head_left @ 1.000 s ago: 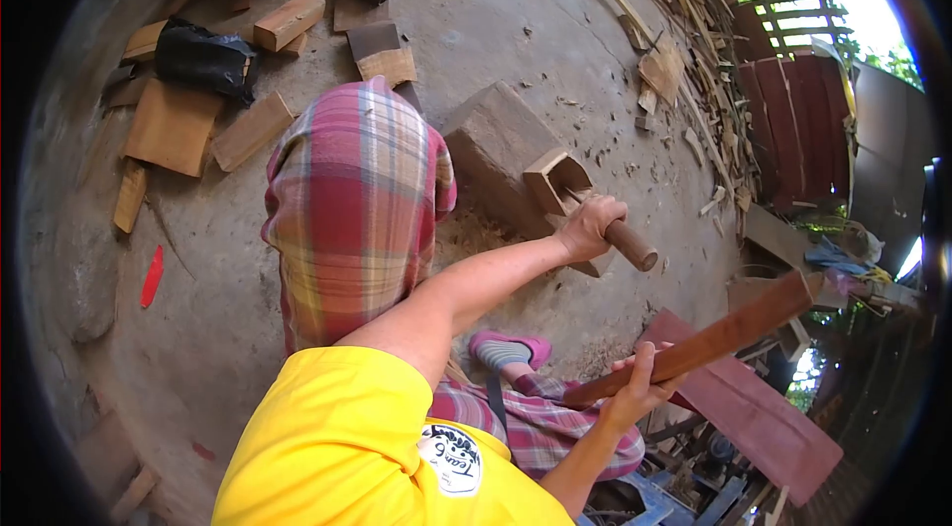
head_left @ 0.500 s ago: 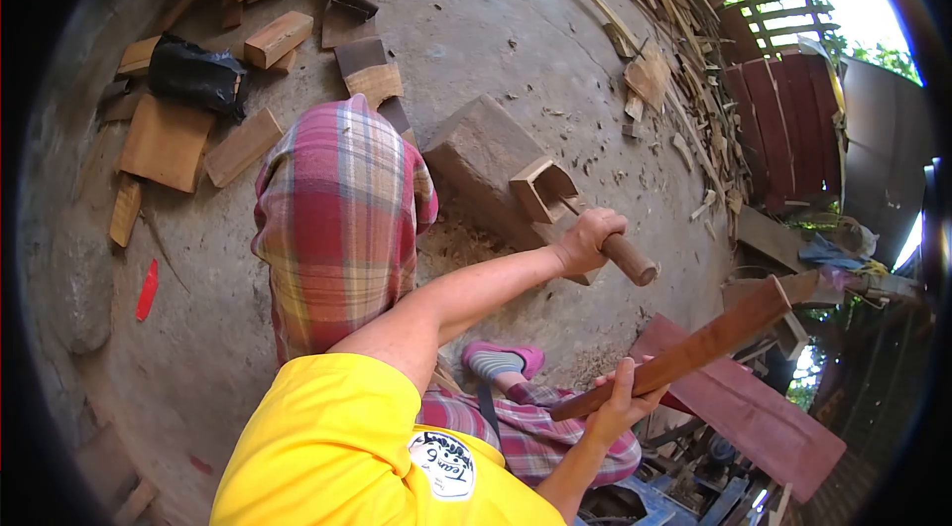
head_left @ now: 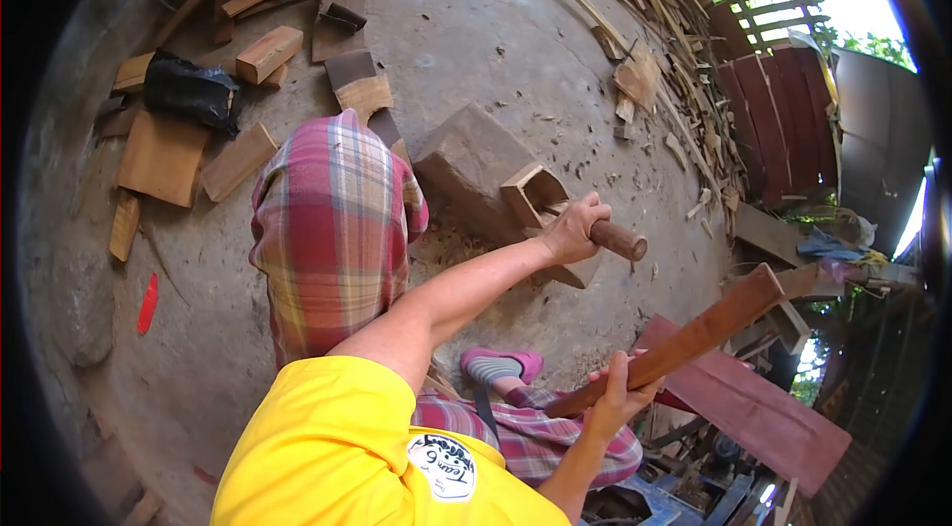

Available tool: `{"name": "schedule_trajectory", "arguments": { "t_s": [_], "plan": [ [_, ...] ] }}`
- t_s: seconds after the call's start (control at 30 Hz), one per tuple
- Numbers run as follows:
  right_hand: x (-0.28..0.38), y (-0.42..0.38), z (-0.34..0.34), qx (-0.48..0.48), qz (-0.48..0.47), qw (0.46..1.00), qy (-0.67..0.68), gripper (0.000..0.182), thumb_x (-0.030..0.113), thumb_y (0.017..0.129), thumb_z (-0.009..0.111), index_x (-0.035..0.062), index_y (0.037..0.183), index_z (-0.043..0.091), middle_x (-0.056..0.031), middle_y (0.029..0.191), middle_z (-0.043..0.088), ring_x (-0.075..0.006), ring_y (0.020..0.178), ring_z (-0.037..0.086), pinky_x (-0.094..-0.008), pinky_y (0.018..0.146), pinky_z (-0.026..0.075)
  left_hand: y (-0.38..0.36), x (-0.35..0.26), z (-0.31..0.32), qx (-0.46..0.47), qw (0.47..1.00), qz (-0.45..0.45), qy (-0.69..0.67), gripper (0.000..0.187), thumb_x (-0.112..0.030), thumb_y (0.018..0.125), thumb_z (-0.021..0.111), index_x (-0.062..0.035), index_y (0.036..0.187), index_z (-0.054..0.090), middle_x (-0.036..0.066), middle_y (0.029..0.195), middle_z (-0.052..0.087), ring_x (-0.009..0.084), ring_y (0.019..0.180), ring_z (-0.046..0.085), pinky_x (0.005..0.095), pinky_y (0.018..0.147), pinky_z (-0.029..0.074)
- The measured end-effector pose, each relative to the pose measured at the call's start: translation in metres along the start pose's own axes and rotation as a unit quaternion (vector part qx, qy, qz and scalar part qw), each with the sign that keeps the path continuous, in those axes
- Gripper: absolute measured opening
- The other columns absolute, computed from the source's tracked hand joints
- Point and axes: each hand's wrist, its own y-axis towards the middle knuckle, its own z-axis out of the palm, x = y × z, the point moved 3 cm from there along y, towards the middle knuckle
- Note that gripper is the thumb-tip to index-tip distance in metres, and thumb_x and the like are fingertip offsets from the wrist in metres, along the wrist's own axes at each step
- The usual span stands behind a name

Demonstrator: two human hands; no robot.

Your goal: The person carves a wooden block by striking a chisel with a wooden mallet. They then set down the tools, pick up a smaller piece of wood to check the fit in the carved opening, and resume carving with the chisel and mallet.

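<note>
My left hand (head_left: 572, 231) grips the round wooden handle of a chisel (head_left: 620, 240), which points into a hollowed wooden piece (head_left: 534, 191). That piece rests against a large rough wooden block (head_left: 471, 164) on the floor; the chisel's tip is hidden. In my right hand (head_left: 623, 399) is a long, flat-sided wooden mallet (head_left: 684, 340), held by its narrow end. Its broad end points up and right, apart from the chisel.
Cut wood blocks (head_left: 238, 161) and a black bag (head_left: 190, 95) lie at the left. A red strip (head_left: 148, 304) is on the concrete floor. Long wood strips (head_left: 659, 5) are heaped at the upper right, and a reddish board (head_left: 754, 407) stands at the lower right.
The chisel handle has tilted, its butt end now higher in view, and my left hand has shifted slightly left. The mallet has barely moved. The whole view has shifted a little.
</note>
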Motion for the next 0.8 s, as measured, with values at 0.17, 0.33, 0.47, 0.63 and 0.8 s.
{"name": "schedule_trajectory", "arguments": {
  "t_s": [0.17,0.33,0.47,0.63,0.8],
  "plan": [
    [-0.05,0.003,0.016,0.115,0.107,0.987,-0.029,0.043,0.013,0.08,0.076,0.0052,0.112,0.047,-0.0036,0.071,0.052,-0.0134,0.05,0.053,-0.0278,0.043,0.047,0.01,0.003,-0.001,0.047,0.999,0.0,-0.006,0.026,-0.003,0.069,0.07,-0.0054,0.087,0.051,0.014,0.088,0.049,0.0361,0.081,0.054,0.0401,0.069,0.043],
    [-0.018,-0.002,0.015,0.101,0.123,0.987,-0.015,0.037,0.01,0.082,0.073,0.0058,0.108,0.048,-0.0033,0.072,0.052,-0.0127,0.051,0.053,-0.0274,0.043,0.047,0.001,-0.008,0.001,-0.214,0.972,-0.005,0.094,0.03,-0.005,0.069,0.071,-0.006,0.09,0.049,0.013,0.088,0.05,0.0375,0.082,0.051,0.0407,0.069,0.043],
    [0.011,0.001,0.002,0.025,0.091,0.995,0.04,0.03,0.01,0.086,0.068,0.0074,0.109,0.048,-0.002,0.072,0.051,-0.011,0.054,0.052,-0.0259,0.045,0.048,0.007,-0.007,0.002,-0.173,0.985,-0.026,0.012,0.029,-0.004,0.07,0.069,-0.0065,0.091,0.05,0.015,0.082,0.056,0.0376,0.079,0.056,0.0421,0.067,0.045],
    [-0.004,-0.003,0.006,0.018,0.056,0.996,0.068,0.042,0.009,0.083,0.07,0.0046,0.116,0.044,-0.0045,0.08,0.052,-0.0129,0.059,0.055,-0.0278,0.049,0.05,0.017,-0.002,0.006,0.048,0.998,-0.043,-0.001,0.026,-0.011,0.07,0.073,-0.0052,0.086,0.052,0.015,0.074,0.06,0.037,0.072,0.06,0.0411,0.061,0.046],
    [-0.037,-0.006,0.007,0.125,0.134,0.982,-0.055,0.057,0.005,0.076,0.076,0.002,0.125,0.046,-0.0054,0.083,0.054,-0.0136,0.058,0.056,-0.0284,0.048,0.049,0.006,-0.001,0.014,-0.033,0.998,-0.023,0.045,0.024,-0.013,0.069,0.072,-0.0059,0.083,0.054,0.015,0.077,0.06,0.0368,0.079,0.061,0.0439,0.065,0.046]
  ]
}}
